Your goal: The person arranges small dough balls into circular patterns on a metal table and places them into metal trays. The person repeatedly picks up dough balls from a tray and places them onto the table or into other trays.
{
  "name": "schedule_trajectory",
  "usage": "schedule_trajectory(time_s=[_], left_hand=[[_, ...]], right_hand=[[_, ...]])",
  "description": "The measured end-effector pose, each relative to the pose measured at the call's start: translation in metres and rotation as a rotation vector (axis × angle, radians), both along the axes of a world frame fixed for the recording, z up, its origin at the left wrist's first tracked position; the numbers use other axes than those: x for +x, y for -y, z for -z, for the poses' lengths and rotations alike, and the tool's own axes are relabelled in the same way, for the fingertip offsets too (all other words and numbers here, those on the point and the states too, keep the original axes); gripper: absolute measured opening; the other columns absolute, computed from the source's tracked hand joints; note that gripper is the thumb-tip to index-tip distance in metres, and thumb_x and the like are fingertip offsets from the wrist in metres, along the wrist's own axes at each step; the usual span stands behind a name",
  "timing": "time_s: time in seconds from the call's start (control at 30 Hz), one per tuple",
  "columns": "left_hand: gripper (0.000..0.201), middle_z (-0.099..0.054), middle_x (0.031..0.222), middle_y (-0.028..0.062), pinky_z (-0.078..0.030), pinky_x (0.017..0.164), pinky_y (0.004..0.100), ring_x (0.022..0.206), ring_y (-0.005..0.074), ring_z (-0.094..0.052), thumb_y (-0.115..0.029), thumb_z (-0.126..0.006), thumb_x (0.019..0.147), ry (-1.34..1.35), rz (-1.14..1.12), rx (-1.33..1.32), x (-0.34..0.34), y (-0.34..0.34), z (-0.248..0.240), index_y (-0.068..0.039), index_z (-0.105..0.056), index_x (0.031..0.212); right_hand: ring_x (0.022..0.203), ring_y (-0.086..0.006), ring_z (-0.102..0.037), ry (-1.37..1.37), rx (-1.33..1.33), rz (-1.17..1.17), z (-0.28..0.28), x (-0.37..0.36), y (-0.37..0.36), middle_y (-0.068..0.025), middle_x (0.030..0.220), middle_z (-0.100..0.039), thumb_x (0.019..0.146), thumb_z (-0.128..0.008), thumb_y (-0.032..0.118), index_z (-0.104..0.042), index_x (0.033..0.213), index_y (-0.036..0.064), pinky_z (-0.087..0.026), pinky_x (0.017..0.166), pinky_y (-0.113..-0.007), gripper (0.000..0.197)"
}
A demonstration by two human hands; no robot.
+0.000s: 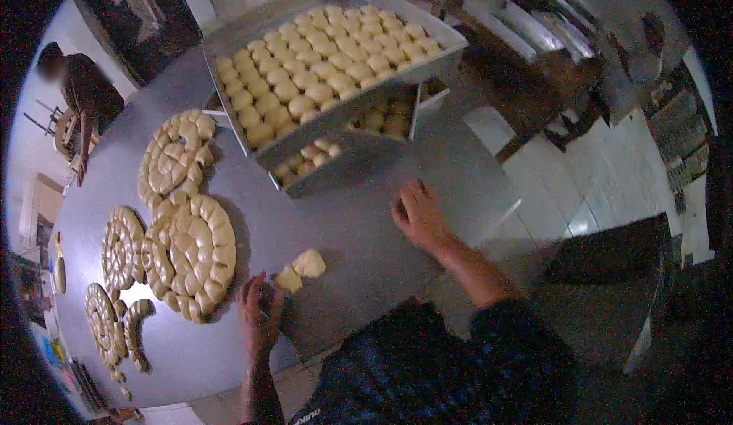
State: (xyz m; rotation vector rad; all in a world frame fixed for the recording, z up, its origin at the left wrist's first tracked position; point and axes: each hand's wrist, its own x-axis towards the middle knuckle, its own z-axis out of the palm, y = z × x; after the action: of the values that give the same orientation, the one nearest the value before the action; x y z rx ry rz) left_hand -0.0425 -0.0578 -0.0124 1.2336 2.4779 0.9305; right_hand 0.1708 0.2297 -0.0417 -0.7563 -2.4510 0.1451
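Two small pieces of pale dough lie side by side on the grey table [351, 234], a rounder dough piece [309, 262] and a rougher dough piece [289, 280]. Just left of the rougher one is my left hand [261, 314], its fingers apart and nothing visible in them. My right hand [420, 215] rests low over the table, farther right, with its fingers curled down; whatever is under them is hidden. To the left of my left hand sits a large mass of cut dough [191, 257], scored into many segments in round, coiled shapes.
A metal tray [336, 104] full of dough balls [305, 81] stands at the far side, stacked askew on more trays holding dough balls [309, 158]. More scored dough rounds [122, 245] spread leftward. Another person [88, 93] stands beyond the table's far left edge. Tiled floor shows at right.
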Motion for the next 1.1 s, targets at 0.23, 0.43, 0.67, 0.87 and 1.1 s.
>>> schedule_trajectory(time_s=[0.23,0.43,0.67,0.87,1.1], left_hand=[[0.044,-0.053,0.104,0.0142,-0.035,0.086,0.0431,0.096,0.0313,-0.047,-0.021,-0.064,0.072,-0.130,0.104,0.013,0.030,-0.050,-0.016,-0.003,-0.051,0.110],[0.021,-0.057,0.091,0.0119,-0.040,0.077,0.0408,0.085,0.0290,-0.052,-0.015,-0.062,0.071,-0.112,0.092,-0.227,0.029,-0.057,-0.006,-0.004,-0.059,0.089],[0.025,-0.051,0.101,0.0090,-0.043,0.078,0.0298,0.092,0.0204,-0.052,-0.013,-0.056,0.085,0.491,-0.302,0.327,0.039,-0.007,0.027,-0.002,-0.050,0.106],[0.021,-0.054,0.094,0.0077,-0.044,0.073,0.0288,0.085,0.0187,-0.053,-0.009,-0.060,0.077,0.713,-0.548,0.686,0.048,-0.018,-0.015,-0.004,-0.054,0.097],[0.019,-0.057,0.090,0.0127,-0.045,0.072,0.0353,0.084,0.0293,-0.056,-0.005,-0.061,0.070,0.035,-0.069,0.334,0.065,-0.101,-0.071,-0.004,-0.058,0.089]], right_hand=[[0.089,-0.0167,-0.055,-0.555,-1.218,0.015,-0.094,0.055,-0.089,-0.0040,0.094,-0.058,0.077,-0.055,0.011,-0.056,0.099,0.0028,-0.043,0.080,-0.031,0.025],[0.098,-0.0154,-0.051,-0.807,-0.668,-0.452,-0.235,-0.076,-0.189,-0.0061,0.110,-0.053,0.080,-0.056,0.013,-0.050,0.114,0.0035,-0.041,0.084,-0.028,0.036],[0.087,-0.0241,-0.055,-0.851,0.296,0.217,-0.247,-0.210,-0.339,-0.0104,0.100,-0.057,0.081,-0.058,0.020,-0.047,0.112,0.0019,-0.045,0.077,-0.039,0.037],[0.089,-0.0223,-0.060,-0.366,-0.275,-0.286,-0.232,-0.210,-0.290,-0.0114,0.096,-0.063,0.083,-0.055,0.017,-0.059,0.102,0.0029,-0.046,0.081,-0.035,0.024],[0.112,-0.0268,-0.044,-0.073,-0.580,-1.043,-0.131,-0.088,-0.020,-0.0138,0.119,-0.048,0.083,-0.057,0.027,-0.041,0.125,0.0068,-0.035,0.095,-0.037,0.049]])
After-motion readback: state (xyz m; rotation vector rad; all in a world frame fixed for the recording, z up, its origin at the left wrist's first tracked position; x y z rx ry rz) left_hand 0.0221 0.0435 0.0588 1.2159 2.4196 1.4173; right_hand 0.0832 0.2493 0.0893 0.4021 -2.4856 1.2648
